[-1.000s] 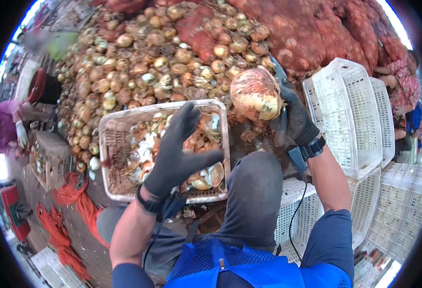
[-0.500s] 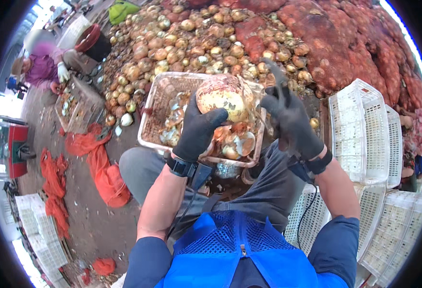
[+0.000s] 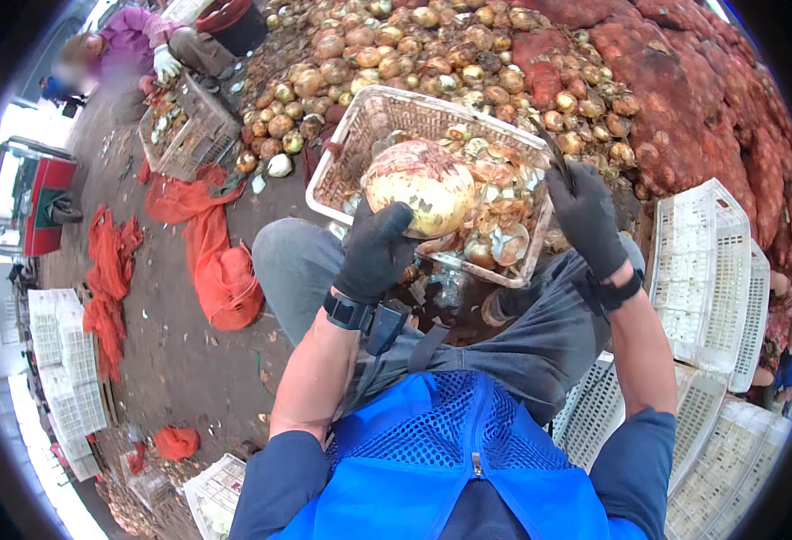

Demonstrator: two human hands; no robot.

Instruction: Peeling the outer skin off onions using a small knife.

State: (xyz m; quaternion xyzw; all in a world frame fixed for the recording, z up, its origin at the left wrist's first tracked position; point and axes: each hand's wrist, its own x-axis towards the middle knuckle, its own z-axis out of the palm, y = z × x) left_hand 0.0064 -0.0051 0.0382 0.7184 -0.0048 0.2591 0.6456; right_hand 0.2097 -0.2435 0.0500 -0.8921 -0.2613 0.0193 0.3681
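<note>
Here, the big onion (image 3: 421, 184) sits in the left hand (image 3: 373, 252), with the gloved thumb pressed along its lower, near side and the other fingers mostly hidden beneath it. The grip is spread around the onion's near left part, so most of its pale, reddish-brown bulk stands out beyond the thumb, toward the far side and to the right. From above, it appears over the left part of the dirty white crate (image 3: 353, 148), where peeled skins (image 3: 495, 180) lie; how high it is above them, I cannot tell. The right hand (image 3: 585, 220) is well apart from the onion, near the crate's right rim, its fingers closed around a narrow dark blade-like tool (image 3: 554, 148) that points away from the body and slightly left. Farther off, loose onions (image 3: 369, 58) lie heaped beyond the crate.
</note>
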